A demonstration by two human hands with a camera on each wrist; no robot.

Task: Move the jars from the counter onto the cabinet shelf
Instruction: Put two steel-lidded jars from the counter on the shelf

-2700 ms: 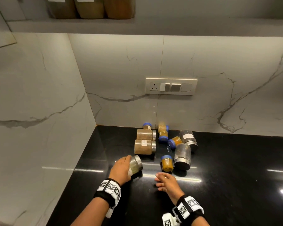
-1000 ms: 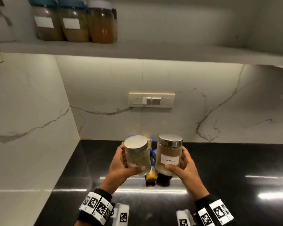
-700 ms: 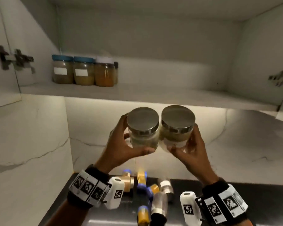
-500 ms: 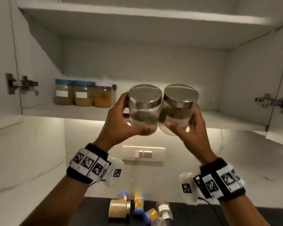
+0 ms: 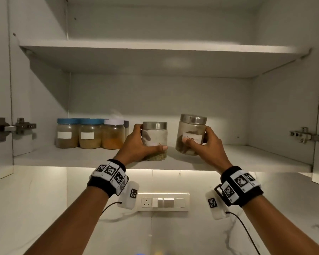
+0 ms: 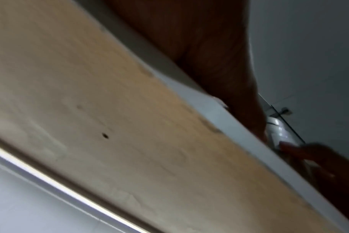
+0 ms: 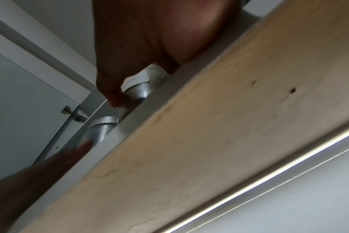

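Two glass jars with steel lids are at the lower cabinet shelf (image 5: pixel 77 160). My left hand (image 5: pixel 148 138) grips the left jar (image 5: pixel 157 133), which stands upright on the shelf with green-brown contents at its bottom. My right hand (image 5: pixel 197 137) grips the labelled jar (image 5: pixel 191 126), which tilts slightly; I cannot tell whether its base touches the shelf. In the right wrist view the labelled jar (image 7: pixel 143 78) shows under my right palm above the shelf edge, with the other jar (image 7: pixel 102 127) beyond it. The jars on the counter are out of view.
Three larger filled jars (image 5: pixel 90 134) stand in a row at the shelf's left, a small one behind them. The shelf right of my hands is bare. An upper shelf (image 5: pixel 155 47) hangs above. Door hinges (image 5: pixel 15 127) sit on both sides. A switch panel (image 5: pixel 163 202) is on the wall below.
Both hands rose from the counter to the cabinet with a jar each. The jars, held side by side before, are now apart, and the left one is down on the lower shelf.
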